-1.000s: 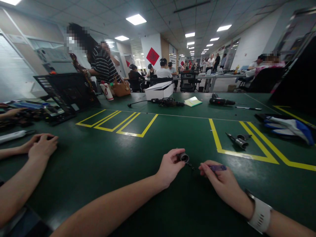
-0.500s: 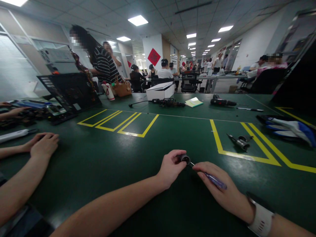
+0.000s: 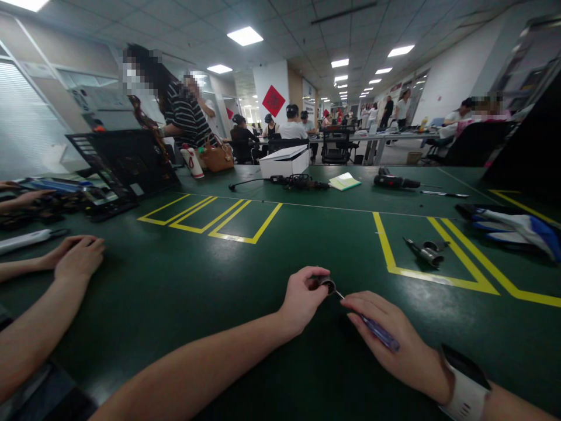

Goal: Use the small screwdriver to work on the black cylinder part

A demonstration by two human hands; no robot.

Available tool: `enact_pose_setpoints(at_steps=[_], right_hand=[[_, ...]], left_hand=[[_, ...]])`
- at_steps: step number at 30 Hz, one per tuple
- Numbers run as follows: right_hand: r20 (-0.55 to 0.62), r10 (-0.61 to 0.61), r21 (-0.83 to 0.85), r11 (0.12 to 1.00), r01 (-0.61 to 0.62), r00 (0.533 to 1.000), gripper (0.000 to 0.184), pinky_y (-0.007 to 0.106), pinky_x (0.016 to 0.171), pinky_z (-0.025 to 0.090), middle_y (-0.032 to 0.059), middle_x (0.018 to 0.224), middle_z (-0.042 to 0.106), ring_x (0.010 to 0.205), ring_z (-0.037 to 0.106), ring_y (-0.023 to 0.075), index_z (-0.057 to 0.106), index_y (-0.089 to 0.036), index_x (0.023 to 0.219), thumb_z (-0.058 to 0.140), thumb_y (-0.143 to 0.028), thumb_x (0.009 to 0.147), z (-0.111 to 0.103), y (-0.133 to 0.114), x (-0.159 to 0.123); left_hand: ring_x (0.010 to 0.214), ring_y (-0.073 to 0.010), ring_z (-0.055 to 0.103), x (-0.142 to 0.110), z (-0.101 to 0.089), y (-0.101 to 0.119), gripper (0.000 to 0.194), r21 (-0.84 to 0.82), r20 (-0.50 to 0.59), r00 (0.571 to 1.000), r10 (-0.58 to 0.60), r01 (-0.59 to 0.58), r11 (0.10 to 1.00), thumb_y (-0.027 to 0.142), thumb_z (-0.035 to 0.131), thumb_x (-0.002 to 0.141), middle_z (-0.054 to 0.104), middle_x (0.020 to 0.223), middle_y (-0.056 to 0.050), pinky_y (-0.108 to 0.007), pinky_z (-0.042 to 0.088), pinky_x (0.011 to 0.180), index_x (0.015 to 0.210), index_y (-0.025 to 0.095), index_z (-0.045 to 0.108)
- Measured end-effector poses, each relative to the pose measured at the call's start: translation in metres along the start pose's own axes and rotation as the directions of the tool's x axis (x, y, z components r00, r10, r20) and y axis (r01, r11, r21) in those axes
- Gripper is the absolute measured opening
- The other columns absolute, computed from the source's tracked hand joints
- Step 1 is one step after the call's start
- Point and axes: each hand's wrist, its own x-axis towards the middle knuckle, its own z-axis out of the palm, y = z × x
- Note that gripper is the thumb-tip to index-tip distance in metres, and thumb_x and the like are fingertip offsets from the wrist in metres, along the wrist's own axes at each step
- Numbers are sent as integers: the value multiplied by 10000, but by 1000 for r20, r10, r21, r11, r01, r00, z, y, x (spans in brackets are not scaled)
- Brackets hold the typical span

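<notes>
Thumb and fingers of my left hand (image 3: 303, 299) are closed round a small round metal part (image 3: 326, 285), its open end turned toward my right hand. In my right hand (image 3: 388, 333) is a screwdriver (image 3: 380, 333) with a clear purple handle. Its thin shaft points at the part's rim; whether the tip touches it I cannot tell. Both hands are just above the green table (image 3: 263, 298). To the right, inside a yellow taped outline (image 3: 438, 280), lie more metal parts (image 3: 429, 252), one of them tube-shaped.
Blue-and-white gloves (image 3: 517, 228) lie at the right. Farther back are a power screwdriver (image 3: 397, 180), a sticky-note pad (image 3: 345, 181), a corded tool (image 3: 298, 182) and a white box (image 3: 284, 161). A co-worker's hands (image 3: 79, 257) rest at the left.
The screwdriver and my right hand have shifted slightly down, and its shaft lies lower against the part. The metal part has turned a little in my left hand.
</notes>
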Motion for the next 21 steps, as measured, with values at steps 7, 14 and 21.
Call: enact_pose_setpoints(at_steps=[7, 14, 21], right_hand=[[-39, -15, 7, 1000, 15, 999, 280, 389, 797, 551, 73, 1008, 697, 922, 651, 232, 624, -264, 1105, 517, -187, 857, -1, -5, 0], [-141, 487, 429, 815, -390, 862, 315, 364, 670, 545, 49, 719, 684, 726, 658, 223, 652, -203, 778, 462, -431, 885, -6, 10, 7], [-27, 570, 481, 728, -489, 821, 384, 359, 660, 526, 51, 726, 684, 700, 649, 216, 663, -179, 794, 498, -523, 843, -3, 16, 12]], left_hand=[[846, -192, 670, 0, 2, 0, 254, 3, -30, 999, 11, -11, 1000, 9, 611, 681, 693, 848, -65, -367, 530, 826, 903, 125, 651], [901, -187, 651, 1, 0, 4, 281, -55, -25, 998, -50, 48, 997, -9, 592, 720, 682, 916, -65, -382, 513, 872, 956, 138, 636], [940, -184, 632, -1, -1, 9, 342, -57, -38, 996, -83, 81, 995, -40, 585, 718, 664, 981, -72, -388, 485, 915, 1004, 143, 622]])
